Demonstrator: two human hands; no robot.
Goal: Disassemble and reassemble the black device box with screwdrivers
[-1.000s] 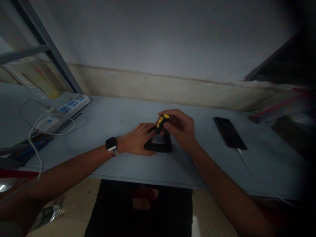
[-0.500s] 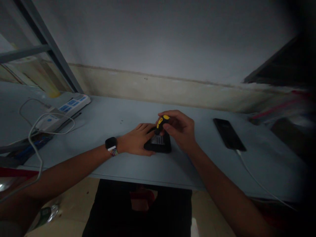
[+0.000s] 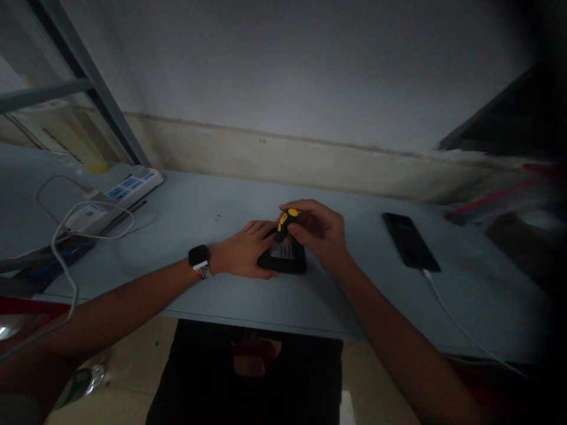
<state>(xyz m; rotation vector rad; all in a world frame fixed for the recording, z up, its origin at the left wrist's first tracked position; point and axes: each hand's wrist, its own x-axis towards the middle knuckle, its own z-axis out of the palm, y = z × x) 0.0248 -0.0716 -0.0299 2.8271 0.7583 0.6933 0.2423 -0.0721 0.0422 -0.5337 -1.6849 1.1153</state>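
On the table lies a flat black device (image 3: 290, 264) with rounded corners and a pale printed label on its upper face. My left hand (image 3: 245, 251) grips its left side, the thumb along the near edge and the fingers reaching over the far part. My right hand (image 3: 325, 233) is closed around a short yellow-and-black screwdriver (image 3: 283, 224), which leans with its lower end at the device's upper left, close to my left index finger. The screwdriver's tip is hidden, so its contact point cannot be made out.
A black phone (image 3: 410, 242) with a white cable (image 3: 460, 319) lies to the right. At left are a white power strip (image 3: 137, 183), a looped white cable (image 3: 73, 283) and a metal frame (image 3: 106, 112). A wall (image 3: 287, 77) rises behind the pale blue table (image 3: 199, 200).
My right hand and the screwdriver have shifted slightly left. My left hand and the device stay almost in place.
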